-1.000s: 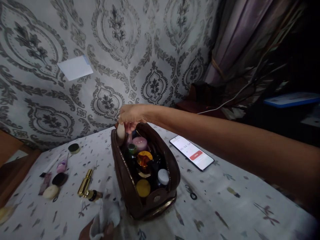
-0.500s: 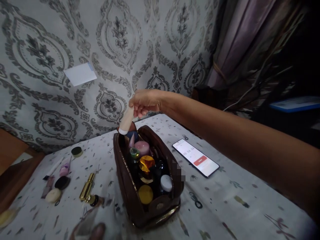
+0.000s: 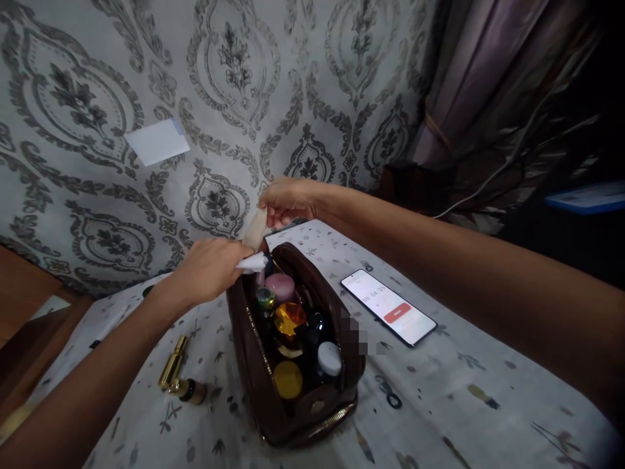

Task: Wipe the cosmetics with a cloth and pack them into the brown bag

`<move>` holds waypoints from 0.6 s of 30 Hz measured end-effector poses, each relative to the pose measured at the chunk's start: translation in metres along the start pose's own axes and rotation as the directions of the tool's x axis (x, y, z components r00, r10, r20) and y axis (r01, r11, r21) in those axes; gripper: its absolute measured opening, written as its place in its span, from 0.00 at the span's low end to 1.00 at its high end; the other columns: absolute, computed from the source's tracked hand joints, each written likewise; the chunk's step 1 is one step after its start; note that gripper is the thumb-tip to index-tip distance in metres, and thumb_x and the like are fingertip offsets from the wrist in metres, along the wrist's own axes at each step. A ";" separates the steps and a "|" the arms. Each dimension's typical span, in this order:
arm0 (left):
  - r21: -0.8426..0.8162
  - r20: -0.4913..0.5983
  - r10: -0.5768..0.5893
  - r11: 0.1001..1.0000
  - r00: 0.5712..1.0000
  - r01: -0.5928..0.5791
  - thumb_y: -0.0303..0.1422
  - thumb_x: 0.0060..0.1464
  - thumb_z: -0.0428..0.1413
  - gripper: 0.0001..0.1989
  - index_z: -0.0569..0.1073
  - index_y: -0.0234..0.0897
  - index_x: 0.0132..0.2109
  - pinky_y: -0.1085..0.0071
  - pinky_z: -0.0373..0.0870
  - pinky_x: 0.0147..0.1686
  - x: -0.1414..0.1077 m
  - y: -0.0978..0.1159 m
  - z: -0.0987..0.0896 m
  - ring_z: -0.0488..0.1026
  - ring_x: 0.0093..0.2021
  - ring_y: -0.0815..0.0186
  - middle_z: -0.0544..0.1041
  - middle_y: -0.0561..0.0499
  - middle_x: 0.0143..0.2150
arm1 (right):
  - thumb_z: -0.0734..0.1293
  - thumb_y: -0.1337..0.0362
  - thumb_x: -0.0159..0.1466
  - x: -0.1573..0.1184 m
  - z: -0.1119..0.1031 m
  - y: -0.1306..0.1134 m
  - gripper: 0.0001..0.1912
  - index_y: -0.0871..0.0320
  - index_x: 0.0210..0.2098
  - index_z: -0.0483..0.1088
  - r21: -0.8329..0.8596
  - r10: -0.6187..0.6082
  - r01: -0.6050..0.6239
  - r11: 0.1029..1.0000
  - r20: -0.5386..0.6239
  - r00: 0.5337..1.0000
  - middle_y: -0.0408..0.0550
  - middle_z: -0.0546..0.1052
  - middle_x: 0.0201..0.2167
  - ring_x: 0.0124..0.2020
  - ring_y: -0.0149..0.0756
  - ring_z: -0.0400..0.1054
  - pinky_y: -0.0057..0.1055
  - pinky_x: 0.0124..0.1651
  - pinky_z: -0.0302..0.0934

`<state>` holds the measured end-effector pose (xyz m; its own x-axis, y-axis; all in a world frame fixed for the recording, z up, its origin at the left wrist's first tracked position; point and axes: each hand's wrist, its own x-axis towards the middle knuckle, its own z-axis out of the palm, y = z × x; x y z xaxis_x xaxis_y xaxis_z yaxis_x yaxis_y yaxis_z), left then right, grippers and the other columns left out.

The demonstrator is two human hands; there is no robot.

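Observation:
My right hand (image 3: pixel 289 198) pinches the upper end of a beige squeeze tube (image 3: pixel 254 229), which slants down over the far end of a brown cosmetic bag (image 3: pixel 247 365). Closed round a crumpled white tissue (image 3: pixel 252 262), my left hand (image 3: pixel 212 268) meets the tube's lower end; that end is hidden by the hand and tissue. The bag stands unzipped, packed with several bottles and jars. Among them are a pink round lid (image 3: pixel 280 286), an amber faceted cap (image 3: pixel 290 318), a white cap (image 3: pixel 329 358) and a yellow lid (image 3: pixel 288 380).
Right of the bag lies a phone (image 3: pixel 389 307) with a lit timer screen. A gold tube (image 3: pixel 174 363) and a small black-collared bottle (image 3: pixel 192 391) lie to the left on the patterned cloth (image 3: pixel 430 417). A patterned wall (image 3: pixel 166 78) rises behind.
My left hand has come up from the bottom edge with the tissue to the tube's lower end. My right hand stays above the bag, holding the tube.

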<state>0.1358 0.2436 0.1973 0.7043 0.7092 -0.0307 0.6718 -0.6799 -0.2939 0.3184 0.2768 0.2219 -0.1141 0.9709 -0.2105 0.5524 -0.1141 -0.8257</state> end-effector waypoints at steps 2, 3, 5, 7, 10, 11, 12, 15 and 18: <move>0.098 0.073 -0.002 0.995 0.997 -0.005 0.32 0.61 0.50 0.11 0.77 0.41 0.44 0.65 0.68 0.41 0.009 0.002 -0.006 0.77 0.45 0.54 0.81 0.45 0.41 | 0.59 0.72 0.68 0.002 -0.001 0.002 0.13 0.64 0.29 0.72 0.024 -0.020 0.021 0.999 -0.042 0.999 0.44 0.68 0.13 0.15 0.25 0.62 0.18 0.18 0.54; 0.143 0.111 -0.006 0.990 0.994 -0.010 0.32 0.61 0.50 0.12 0.77 0.40 0.45 0.64 0.68 0.41 0.013 0.004 -0.008 0.77 0.46 0.53 0.81 0.44 0.42 | 0.59 0.72 0.67 0.004 -0.001 0.003 0.14 0.64 0.28 0.71 0.034 -0.024 0.026 0.999 -0.055 0.998 0.44 0.68 0.13 0.15 0.25 0.62 0.18 0.17 0.53; 0.207 0.163 -0.011 0.978 0.987 -0.023 0.30 0.61 0.51 0.12 0.77 0.38 0.47 0.63 0.69 0.40 0.021 0.010 -0.011 0.78 0.47 0.52 0.81 0.43 0.43 | 0.59 0.73 0.67 0.006 0.000 0.006 0.14 0.63 0.27 0.71 0.047 -0.020 0.022 0.999 -0.061 0.998 0.43 0.69 0.13 0.15 0.25 0.62 0.18 0.18 0.53; 0.236 0.179 -0.008 0.971 0.984 -0.035 0.26 0.59 0.50 0.12 0.77 0.35 0.46 0.63 0.69 0.40 0.028 0.016 -0.012 0.78 0.47 0.51 0.81 0.41 0.44 | 0.60 0.74 0.67 0.008 0.001 0.008 0.15 0.63 0.26 0.71 0.060 -0.026 0.029 0.998 -0.056 0.998 0.44 0.69 0.13 0.15 0.25 0.63 0.17 0.18 0.53; 0.259 0.189 0.007 0.964 0.982 -0.057 0.23 0.59 0.49 0.13 0.77 0.33 0.44 0.62 0.69 0.41 0.032 0.022 -0.011 0.78 0.48 0.49 0.81 0.39 0.44 | 0.60 0.74 0.66 0.010 0.001 0.011 0.15 0.64 0.24 0.70 0.069 -0.040 0.043 0.997 -0.044 0.998 0.44 0.69 0.13 0.15 0.24 0.63 0.18 0.19 0.54; 0.261 0.194 0.014 0.963 0.981 -0.066 0.22 0.59 0.49 0.13 0.77 0.33 0.44 0.61 0.70 0.41 0.032 0.022 -0.011 0.78 0.49 0.49 0.81 0.39 0.44 | 0.60 0.74 0.66 0.011 0.001 0.013 0.15 0.64 0.23 0.70 0.071 -0.043 0.046 0.996 -0.045 0.998 0.44 0.69 0.13 0.16 0.24 0.63 0.18 0.20 0.55; 0.260 0.200 0.022 0.963 0.980 -0.074 0.23 0.59 0.49 0.13 0.77 0.33 0.44 0.61 0.69 0.41 0.032 0.021 -0.012 0.78 0.49 0.49 0.81 0.39 0.44 | 0.60 0.74 0.66 0.011 0.000 0.014 0.16 0.64 0.23 0.70 0.072 -0.045 0.049 0.996 -0.050 0.998 0.44 0.69 0.14 0.16 0.25 0.64 0.18 0.21 0.56; 0.244 0.214 0.042 0.965 0.976 -0.095 0.25 0.58 0.50 0.12 0.76 0.34 0.45 0.62 0.69 0.42 0.029 0.012 -0.013 0.77 0.49 0.50 0.80 0.40 0.45 | 0.59 0.73 0.66 0.009 -0.002 0.017 0.16 0.64 0.24 0.71 0.069 -0.051 0.055 0.996 -0.063 0.997 0.46 0.71 0.16 0.19 0.26 0.66 0.19 0.24 0.59; 0.185 0.213 0.069 0.977 0.975 -0.110 0.28 0.56 0.51 0.11 0.76 0.37 0.42 0.62 0.68 0.41 0.026 0.001 -0.015 0.76 0.47 0.51 0.80 0.43 0.43 | 0.59 0.72 0.67 0.006 -0.003 0.017 0.17 0.64 0.23 0.71 0.065 -0.056 0.059 0.996 -0.039 0.998 0.47 0.72 0.16 0.19 0.27 0.66 0.20 0.25 0.59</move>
<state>0.1582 0.2588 0.2106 0.6838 0.6840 -0.2541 0.5366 -0.7074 -0.4600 0.3290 0.2812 0.2084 -0.1126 0.9833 -0.1429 0.4903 -0.0701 -0.8688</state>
